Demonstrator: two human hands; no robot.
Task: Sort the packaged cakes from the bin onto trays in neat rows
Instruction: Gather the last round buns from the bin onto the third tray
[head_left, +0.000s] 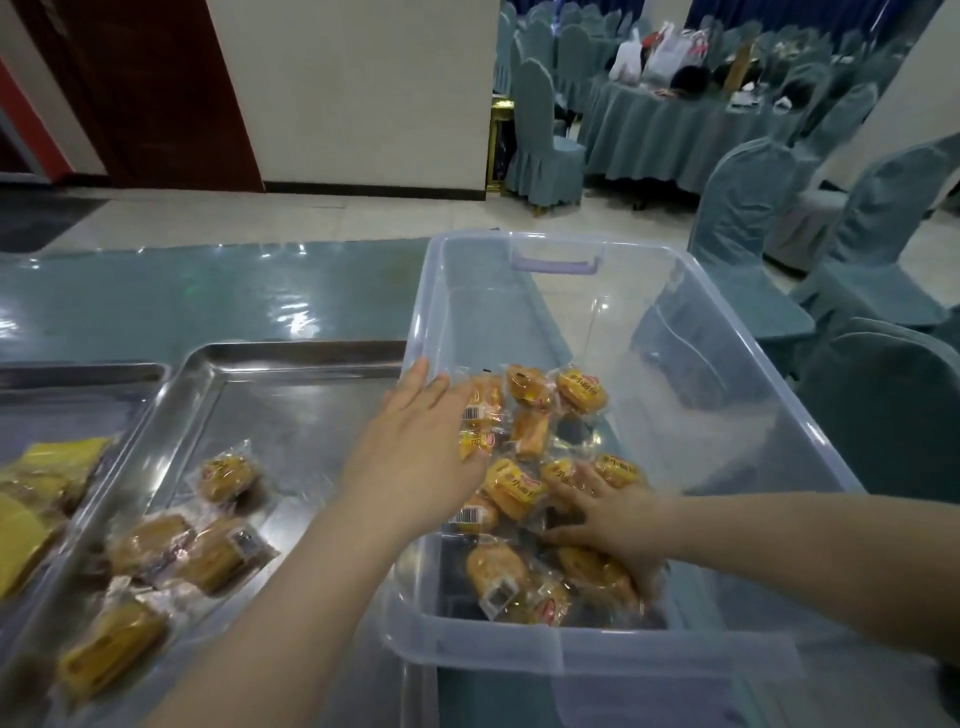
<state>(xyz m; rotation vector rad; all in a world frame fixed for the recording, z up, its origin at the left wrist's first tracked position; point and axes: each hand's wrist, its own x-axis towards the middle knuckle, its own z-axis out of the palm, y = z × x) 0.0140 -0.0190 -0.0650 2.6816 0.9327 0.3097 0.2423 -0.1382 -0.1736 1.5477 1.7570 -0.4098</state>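
Observation:
A clear plastic bin (737, 395) sits on the table and holds several packaged cakes (582, 392) in see-through wrappers with yellow labels. My left hand (421, 447) reaches over the bin's left wall with fingers spread flat, and a wrapped cake (480, 441) shows under its fingertips; whether it grips it is unclear. My right hand (608, 525) lies inside the bin, pressed down on the pile with fingers around a cake (597, 571). To the left, a steel tray (291, 395) carries several loose cakes (228, 475) scattered near its front.
A second steel tray (62, 384) at the far left holds yellow packets (47, 467). The table top (208, 296) is covered in shiny teal plastic. Covered chairs (748, 208) stand to the right of the bin, with a laid banquet table (670, 119) behind.

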